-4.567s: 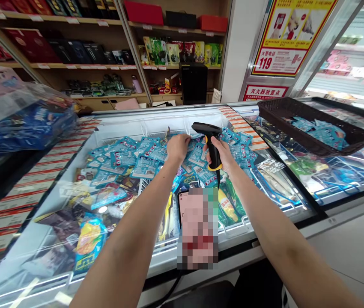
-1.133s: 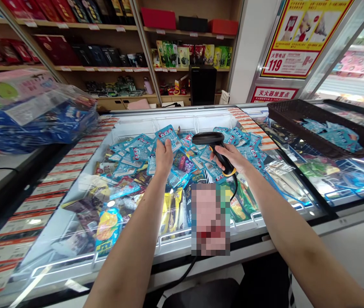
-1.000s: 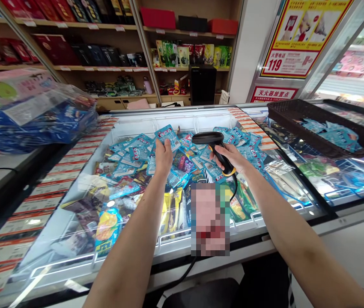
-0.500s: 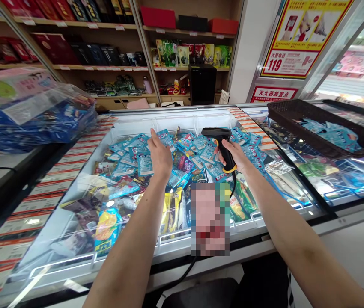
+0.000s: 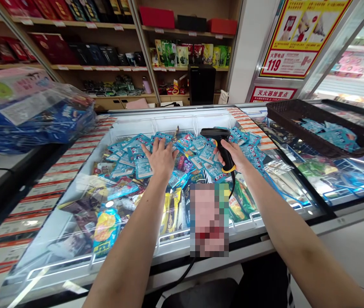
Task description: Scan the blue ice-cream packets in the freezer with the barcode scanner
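My right hand (image 5: 233, 155) is wrapped round the handle of a black and yellow barcode scanner (image 5: 221, 141), whose head points left and whose cable hangs down. With fingers spread and palm down, my left hand (image 5: 161, 157) is over the blue packets (image 5: 142, 164) on the freezer's glass top; I cannot tell whether it presses on them. Many more blue packets (image 5: 208, 153) lie scattered under and around the scanner. Below the glass are ice-cream packs, among them yellow wrappers (image 5: 176, 205) and a blue and orange pack (image 5: 106, 229).
A dark brown basket (image 5: 355, 147) holding blue packets stands at the right. Plastic-wrapped boxes (image 5: 31, 115) are stacked at the left. Price-label strips (image 5: 40, 192) run along the freezer's side. Behind it are shelves with boxes and a black case (image 5: 202, 85). A blurred patch covers the front middle.
My left hand has turned from a sideways, upright pose to palm down, and its fingers have spread over the packets. My right hand keeps the barcode scanner in nearly the same place.
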The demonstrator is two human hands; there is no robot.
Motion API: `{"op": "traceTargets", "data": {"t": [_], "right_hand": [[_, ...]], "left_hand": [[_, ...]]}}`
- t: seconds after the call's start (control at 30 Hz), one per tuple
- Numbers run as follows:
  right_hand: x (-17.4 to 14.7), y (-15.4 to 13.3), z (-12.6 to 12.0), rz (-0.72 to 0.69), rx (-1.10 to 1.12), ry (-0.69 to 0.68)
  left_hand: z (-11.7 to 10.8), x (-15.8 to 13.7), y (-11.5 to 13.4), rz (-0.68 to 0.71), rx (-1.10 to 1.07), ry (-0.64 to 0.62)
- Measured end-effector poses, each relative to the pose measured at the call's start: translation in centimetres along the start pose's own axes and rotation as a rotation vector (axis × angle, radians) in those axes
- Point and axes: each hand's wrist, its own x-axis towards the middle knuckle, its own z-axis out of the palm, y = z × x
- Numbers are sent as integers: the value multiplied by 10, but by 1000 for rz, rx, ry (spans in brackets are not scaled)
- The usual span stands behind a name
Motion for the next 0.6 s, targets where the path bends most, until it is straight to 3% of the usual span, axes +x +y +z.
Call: {"op": "traceTargets", "data": {"t": [0.33, 0.6], "right_hand": [[2, 3, -3, 2, 27, -2], [0, -2, 0, 0, 46, 1]], "left_hand": [[3, 3, -3, -6, -24, 47], [1, 3, 4, 82, 6, -16]]}}
